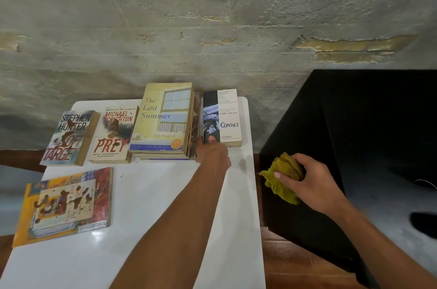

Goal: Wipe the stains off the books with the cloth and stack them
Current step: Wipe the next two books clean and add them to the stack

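Note:
On the white table (151,206) lie several books. "Contact" (224,118) lies at the far right, and my left hand (211,150) grips its near left corner, thumb on the cover. To its left, "The Last Summer" (163,116) tops a stack of books. "Prey" (113,134) and "Soft Target" (68,138) lie further left, both with dark stains. A large colourful book (66,203) with dark stains lies at the near left. My right hand (307,182) holds a crumpled yellow-green cloth (282,175) just past the table's right edge.
A rough concrete wall (212,28) stands right behind the table. A black box-like object (354,147) sits to the right of the table on a wooden floor (295,265). A small smudge (242,163) marks the table near "Contact".

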{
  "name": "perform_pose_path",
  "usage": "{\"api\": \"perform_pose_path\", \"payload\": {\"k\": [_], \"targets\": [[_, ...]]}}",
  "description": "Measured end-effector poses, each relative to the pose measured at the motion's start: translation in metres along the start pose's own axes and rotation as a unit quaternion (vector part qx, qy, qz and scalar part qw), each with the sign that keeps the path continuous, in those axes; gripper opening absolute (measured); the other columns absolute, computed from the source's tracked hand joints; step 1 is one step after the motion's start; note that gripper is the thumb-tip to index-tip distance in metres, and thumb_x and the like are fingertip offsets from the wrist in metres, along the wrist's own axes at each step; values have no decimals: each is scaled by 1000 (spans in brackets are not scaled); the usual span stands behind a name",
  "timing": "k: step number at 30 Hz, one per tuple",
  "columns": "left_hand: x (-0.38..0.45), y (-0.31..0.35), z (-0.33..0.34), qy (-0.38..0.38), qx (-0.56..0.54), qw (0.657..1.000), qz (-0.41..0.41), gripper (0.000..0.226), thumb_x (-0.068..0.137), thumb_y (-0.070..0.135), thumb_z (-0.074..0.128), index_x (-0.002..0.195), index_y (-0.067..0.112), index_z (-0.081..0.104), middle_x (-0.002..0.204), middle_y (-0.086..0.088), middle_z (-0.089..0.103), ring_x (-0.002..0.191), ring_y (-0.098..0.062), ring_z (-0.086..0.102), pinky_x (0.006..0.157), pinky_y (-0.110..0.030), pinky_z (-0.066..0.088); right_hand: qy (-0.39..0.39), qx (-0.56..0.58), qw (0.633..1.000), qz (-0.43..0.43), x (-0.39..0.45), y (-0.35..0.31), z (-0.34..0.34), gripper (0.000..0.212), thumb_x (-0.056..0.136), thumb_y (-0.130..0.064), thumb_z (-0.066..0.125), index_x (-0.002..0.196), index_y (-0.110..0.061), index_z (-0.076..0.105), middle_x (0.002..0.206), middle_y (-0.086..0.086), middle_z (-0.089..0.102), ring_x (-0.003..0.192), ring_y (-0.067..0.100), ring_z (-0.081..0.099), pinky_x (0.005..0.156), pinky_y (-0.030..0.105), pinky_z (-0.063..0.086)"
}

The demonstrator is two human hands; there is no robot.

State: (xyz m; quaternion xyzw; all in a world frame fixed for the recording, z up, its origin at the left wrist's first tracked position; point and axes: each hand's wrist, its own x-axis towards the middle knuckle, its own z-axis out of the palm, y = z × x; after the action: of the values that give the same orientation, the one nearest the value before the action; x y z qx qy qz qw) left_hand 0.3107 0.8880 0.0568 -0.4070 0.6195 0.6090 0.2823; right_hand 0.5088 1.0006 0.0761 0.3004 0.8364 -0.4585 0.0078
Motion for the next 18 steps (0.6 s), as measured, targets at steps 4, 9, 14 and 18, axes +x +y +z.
{"api": "perform_pose_path", "payload": {"k": [4,9,14,18], "targets": [[3,1,-2,-14,-3,1000,-13,26,105,34,51,130,27,48,126,0,52,115,-18,49,86,-35,48,-7,7,1000,8,0,-1,-1,47,71,-57,67,109,-31,60,99,-12,64,91,6,64,75,24,57],[-2,1,-6,-20,60,997,32,40,105,34,50,144,26,43,135,-5,52,114,-23,52,82,-35,48,-18,45,998,27,-7,-14,-4,48,72,-54,68,114,-34,57,102,-13,65,92,4,65,69,16,54],[-12,0,-17,-66,99,991,53,47,106,39,42,139,7,46,136,-17,57,123,-35,58,98,-42,51,-35,100,994,20,-20,-48,-6,44,74,-48,71,114,-36,57,104,-16,67,95,-7,63,66,11,53],[-54,10,-62,-173,108,976,76,34,106,49,38,116,22,56,111,-2,64,101,-23,65,85,-37,56,-45,138,989,21,-31,-92,2,37,80,-49,63,112,-31,63,102,-17,69,97,1,66,71,17,53]]}}
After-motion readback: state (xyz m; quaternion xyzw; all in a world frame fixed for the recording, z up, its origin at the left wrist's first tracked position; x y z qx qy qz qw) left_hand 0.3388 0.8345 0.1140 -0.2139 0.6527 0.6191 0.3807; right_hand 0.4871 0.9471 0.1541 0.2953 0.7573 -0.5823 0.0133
